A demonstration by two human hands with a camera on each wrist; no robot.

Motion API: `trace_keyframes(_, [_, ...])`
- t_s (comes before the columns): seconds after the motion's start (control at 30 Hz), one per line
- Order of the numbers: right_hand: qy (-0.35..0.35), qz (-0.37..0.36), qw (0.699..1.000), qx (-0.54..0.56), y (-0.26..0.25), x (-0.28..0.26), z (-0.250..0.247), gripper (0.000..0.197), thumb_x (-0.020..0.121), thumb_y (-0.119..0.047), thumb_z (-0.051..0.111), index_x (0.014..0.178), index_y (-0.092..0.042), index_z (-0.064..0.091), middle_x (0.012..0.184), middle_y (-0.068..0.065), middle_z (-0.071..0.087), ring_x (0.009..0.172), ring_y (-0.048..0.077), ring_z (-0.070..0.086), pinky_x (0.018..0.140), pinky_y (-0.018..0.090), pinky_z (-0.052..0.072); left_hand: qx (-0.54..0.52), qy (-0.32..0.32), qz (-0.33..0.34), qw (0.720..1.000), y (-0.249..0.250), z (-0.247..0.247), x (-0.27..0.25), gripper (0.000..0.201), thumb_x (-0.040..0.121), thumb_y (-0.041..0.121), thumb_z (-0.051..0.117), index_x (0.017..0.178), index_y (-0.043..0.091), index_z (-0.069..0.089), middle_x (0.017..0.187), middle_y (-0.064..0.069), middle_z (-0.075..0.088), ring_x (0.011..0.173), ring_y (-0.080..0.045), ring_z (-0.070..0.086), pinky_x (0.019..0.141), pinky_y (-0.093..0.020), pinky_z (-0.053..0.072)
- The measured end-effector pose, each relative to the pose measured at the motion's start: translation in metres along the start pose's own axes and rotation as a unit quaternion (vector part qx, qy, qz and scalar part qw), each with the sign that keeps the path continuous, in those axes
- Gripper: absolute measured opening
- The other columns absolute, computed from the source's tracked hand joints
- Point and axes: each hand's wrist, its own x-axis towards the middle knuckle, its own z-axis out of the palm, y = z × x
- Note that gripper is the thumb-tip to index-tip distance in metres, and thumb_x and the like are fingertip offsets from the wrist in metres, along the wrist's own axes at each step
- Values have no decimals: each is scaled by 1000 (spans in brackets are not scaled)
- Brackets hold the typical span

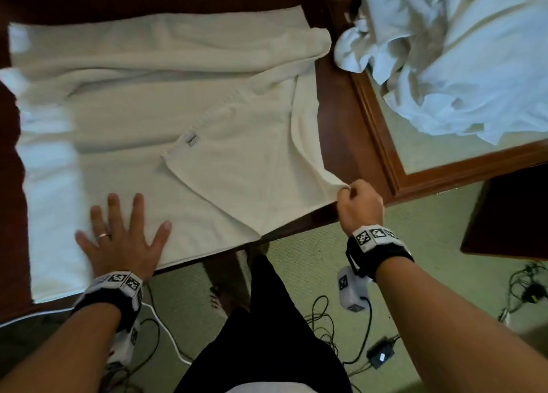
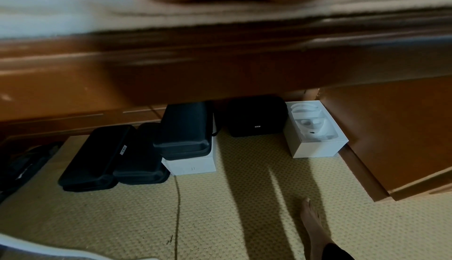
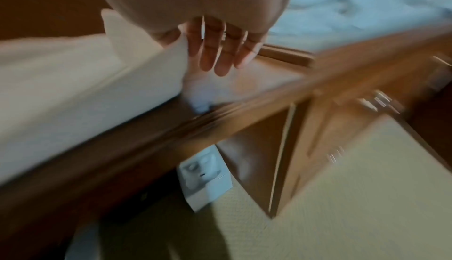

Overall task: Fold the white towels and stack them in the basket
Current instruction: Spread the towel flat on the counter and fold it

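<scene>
A large white towel [image 1: 154,102] lies spread over the dark wooden table [image 1: 341,143], one corner folded back over it with a small label [image 1: 192,139] showing. My left hand [image 1: 124,238] rests flat on the towel near the table's front edge, fingers spread. My right hand [image 1: 357,200] pinches the towel's right corner at the front edge; in the right wrist view its fingers [image 3: 215,51] hold the towel [image 3: 73,90], the picture blurred. More crumpled white towels [image 1: 462,51] are heaped at the upper right. No basket is in view.
A second, glass-topped wooden table [image 1: 382,143] carries the heap. Under the table stand black cases [image 2: 137,148] and white boxes [image 2: 315,138]. Cables [image 1: 323,318] and a black adapter [image 1: 380,355] lie on the carpet by my legs and bare foot [image 2: 313,223].
</scene>
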Motion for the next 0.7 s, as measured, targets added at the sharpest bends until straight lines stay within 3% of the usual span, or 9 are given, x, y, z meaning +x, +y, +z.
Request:
trace_keyframes(0.1, [-14, 221, 975, 22, 29, -4, -17, 25, 90, -24, 50, 86, -3, 64, 101, 25, 64, 86, 36, 50, 72, 35, 34, 3, -12, -16, 1000, 1, 0, -1, 94, 78, 89, 3, 158, 42, 8, 169, -3, -2, 153, -35, 1, 116, -67, 4])
trace_keyframes(0.17, [-22, 234, 972, -25, 42, -11, -17, 25, 88, -24, 50, 84, -4, 66, 102, 24, 64, 86, 38, 51, 72, 37, 37, 0, -16, -17, 1000, 1, -1, -4, 95, 76, 90, 3, 158, 42, 7, 169, -2, -4, 153, -35, -1, 116, -66, 3])
trace_keyframes(0.27, [57, 47, 996, -43, 33, -16, -6, 21, 89, -22, 54, 96, -5, 65, 113, 18, 58, 101, 39, 52, 80, 40, 41, 1, -25, -10, 1000, -3, -3, -6, 96, 76, 91, 4, 158, 42, 7, 169, -1, -5, 154, -33, -2, 117, -65, 3])
trace_keyframes(0.33, [-3, -82, 990, -113, 22, -18, 1, 39, 93, -31, 54, 127, -14, 59, 139, 14, 46, 125, 37, 43, 95, 45, 41, 0, -27, -6, 1000, -5, -5, -7, 97, 76, 91, 6, 158, 39, 9, 169, -1, -2, 153, -33, 0, 117, -64, 4])
trace_keyframes(0.4, [-108, -101, 969, -199, 26, -20, 5, 57, 99, -44, 40, 152, -24, 32, 162, 10, 18, 147, 34, 19, 112, 51, 31, 7, -24, -8, 1000, -9, -7, -11, 99, 77, 90, 8, 158, 34, 11, 168, -4, 2, 153, -34, 3, 117, -65, 8])
trace_keyframes(0.47, [-161, -49, 960, -222, 40, -21, 3, 62, 102, -48, 27, 157, -22, 15, 166, 9, 0, 152, 33, 3, 120, 52, 19, 16, -26, -20, 999, -13, -9, -17, 99, 78, 90, 9, 158, 31, 13, 168, -7, 5, 152, -36, 6, 115, -68, 10])
trace_keyframes(0.5, [-161, -35, 959, -232, 44, -22, 0, 62, 102, -46, 27, 157, -18, 16, 166, 11, 0, 152, 33, 2, 121, 52, 17, 19, -31, -22, 999, -15, -10, -20, 99, 79, 90, 10, 159, 30, 13, 167, -8, 5, 151, -37, 6, 114, -69, 10])
trace_keyframes(0.6, [-92, -64, 963, -246, 27, -22, -2, 51, 95, -33, 43, 138, -6, 45, 162, 20, 16, 151, 35, 9, 120, 52, 20, 31, -53, -15, 998, -19, -9, -23, 100, 80, 88, 6, 160, 29, 9, 168, -8, 1, 152, -39, 4, 113, -71, 10])
trace_keyframes(0.7, [-41, -191, 962, -189, -29, -17, 10, 45, 85, -28, 53, 123, -6, 59, 149, 20, 43, 138, 41, 36, 107, 52, 37, 28, -45, -21, 998, -20, -6, -20, 100, 79, 89, 3, 160, 30, 5, 168, -7, -4, 152, -38, 1, 114, -70, 8])
